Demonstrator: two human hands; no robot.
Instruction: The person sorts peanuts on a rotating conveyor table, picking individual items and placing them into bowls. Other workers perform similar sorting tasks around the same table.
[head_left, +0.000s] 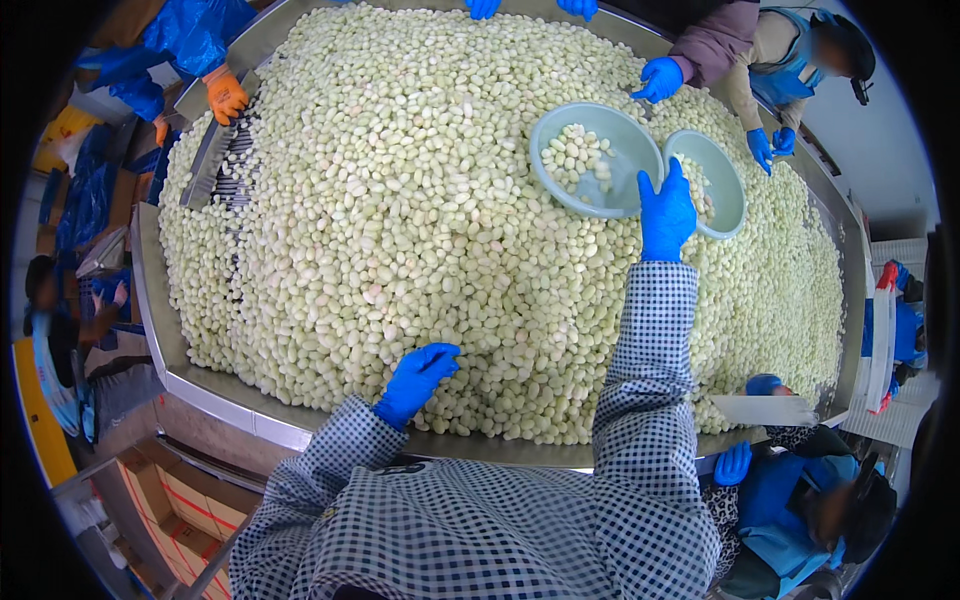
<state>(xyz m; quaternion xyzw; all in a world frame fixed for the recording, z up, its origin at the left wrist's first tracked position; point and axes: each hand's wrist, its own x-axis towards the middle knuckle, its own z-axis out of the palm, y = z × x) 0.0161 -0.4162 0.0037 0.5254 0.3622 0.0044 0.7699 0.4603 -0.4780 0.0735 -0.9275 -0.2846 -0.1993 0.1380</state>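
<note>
A thick layer of small, pale green oval fruits (420, 247) covers a metal-sided table (247, 416) before me. My left hand (420, 382), in a blue glove, rests low over the near fruits; its fingers are close together, and whether anything is between them is hidden. My blue-gloved right hand (667, 217) reaches forward to where two bowls meet, thumb and fingers apart, nothing visible in it. The larger pale-blue plastic bowl (637, 161) lies left of it with a cluster of fruits inside. Partly behind my fingers, a smaller matching bowl (727, 180) also holds fruits.
Several co-workers' gloved hands reach in: an orange glove (225, 94) by a metal plate (210, 165) at far left, a blue glove (661, 79) beyond the bowls, another blue glove (733, 463) at near right. A pale flat piece (765, 411) crosses the right edge. Cardboard boxes (187, 517) stand lower left.
</note>
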